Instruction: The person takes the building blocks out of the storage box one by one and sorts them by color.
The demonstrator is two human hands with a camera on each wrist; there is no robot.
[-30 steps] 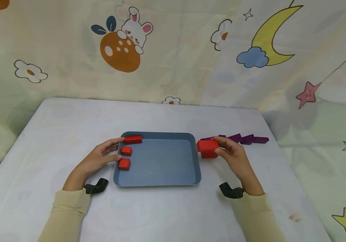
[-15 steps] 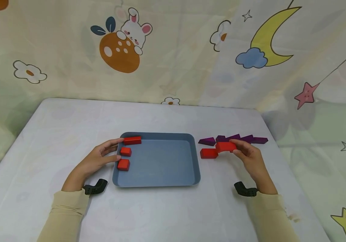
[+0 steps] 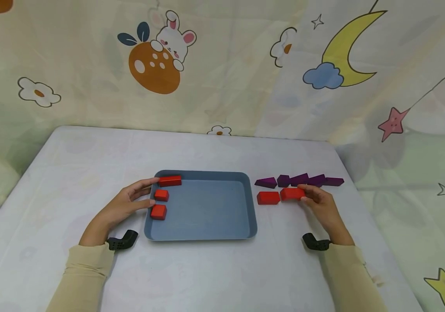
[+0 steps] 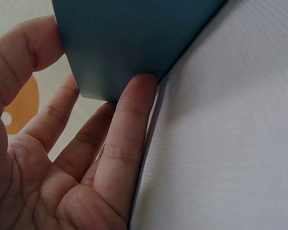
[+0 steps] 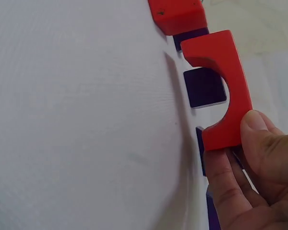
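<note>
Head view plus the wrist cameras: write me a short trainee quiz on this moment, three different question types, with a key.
1. How many red blocks lie in the blue tray?
2. True or false: the left hand holds a purple block.
3. The pinched block in the right hand has a cutout that is: A) square, B) curved, C) triangular.

Key: 1. Three. 2. False; it touches the blue tray. 3. B.

pale fabric backdrop (image 3: 238, 73) with yellow moon (image 3: 340, 45) behind a white table (image 3: 222, 277)
</note>
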